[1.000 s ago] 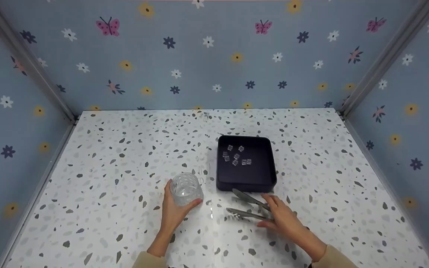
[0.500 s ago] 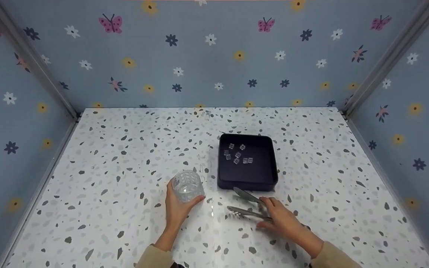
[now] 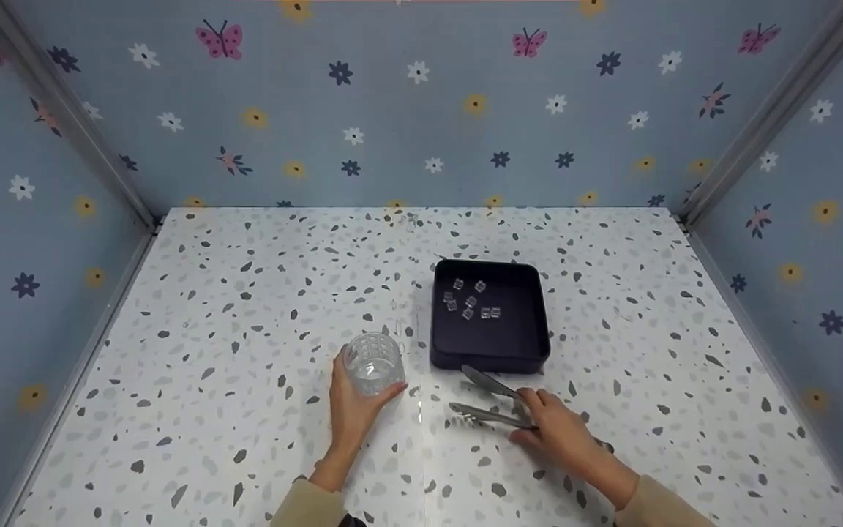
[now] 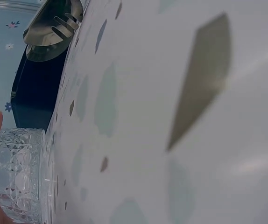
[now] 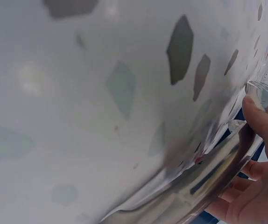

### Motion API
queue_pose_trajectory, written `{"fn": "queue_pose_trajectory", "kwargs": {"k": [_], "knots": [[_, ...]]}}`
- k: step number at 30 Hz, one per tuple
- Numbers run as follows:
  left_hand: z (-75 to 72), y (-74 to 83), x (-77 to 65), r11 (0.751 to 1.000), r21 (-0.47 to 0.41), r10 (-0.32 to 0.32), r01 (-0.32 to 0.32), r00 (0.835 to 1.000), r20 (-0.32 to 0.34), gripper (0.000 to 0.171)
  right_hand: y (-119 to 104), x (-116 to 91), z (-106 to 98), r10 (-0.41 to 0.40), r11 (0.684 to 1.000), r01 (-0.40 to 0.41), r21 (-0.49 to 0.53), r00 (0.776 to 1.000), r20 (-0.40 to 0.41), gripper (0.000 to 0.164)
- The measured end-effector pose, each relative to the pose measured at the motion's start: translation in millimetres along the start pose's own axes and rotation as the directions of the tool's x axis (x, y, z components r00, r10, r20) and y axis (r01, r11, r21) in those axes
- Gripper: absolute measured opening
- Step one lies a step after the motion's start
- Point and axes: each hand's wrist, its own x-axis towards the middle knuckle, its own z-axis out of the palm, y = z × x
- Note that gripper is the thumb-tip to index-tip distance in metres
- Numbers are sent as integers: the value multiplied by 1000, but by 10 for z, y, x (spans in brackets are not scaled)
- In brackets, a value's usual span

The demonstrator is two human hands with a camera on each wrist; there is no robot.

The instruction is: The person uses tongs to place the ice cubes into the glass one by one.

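Note:
A patterned clear glass (image 3: 374,362) stands upright on the table, and my left hand (image 3: 354,410) curls round its near left side, thumb along the front. In the left wrist view the glass (image 4: 19,172) shows its cut facets beside part of that hand. My right hand (image 3: 560,432) grips metal tongs (image 3: 491,416) with spread arms, tips pointing left, just in front of a dark square tray (image 3: 491,344). Several small clear cubes (image 3: 470,301) lie in the tray, mostly toward its left and back. In the right wrist view the tongs (image 5: 218,177) run under the fingers.
A white speckled tabletop (image 3: 246,366) carries everything. Blue flowered panels (image 3: 392,110) enclose it at the back and both sides. The tray stands to the right of the glass, with a strip of tabletop between them.
The whole head view has shifted slightly, with the scene sliding a little up and to the right. Both hands keep their holds on the glass and the tongs.

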Motion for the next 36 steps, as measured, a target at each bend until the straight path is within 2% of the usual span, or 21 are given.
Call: {"fn": "queue_pose_trajectory", "kwargs": {"k": [13,21,29,36], "knots": [[-7,50,-32,1000,20,15,-15,1000,14,107,23,2,6,4,1000,-4,6,1000,-18,57],[24,68,-69,1000,3,20,-21,1000,18,103,9,-8,-48,-5,1000,7,16,995,-105,53],[47,55,-109,1000,6,15,-15,999,37,101,1,-55,-115,-105,994,112,18,969,-225,50],[63,73,-135,999,-4,50,-50,998,43,101,-67,-65,-262,-80,995,90,35,969,-233,48]]}}
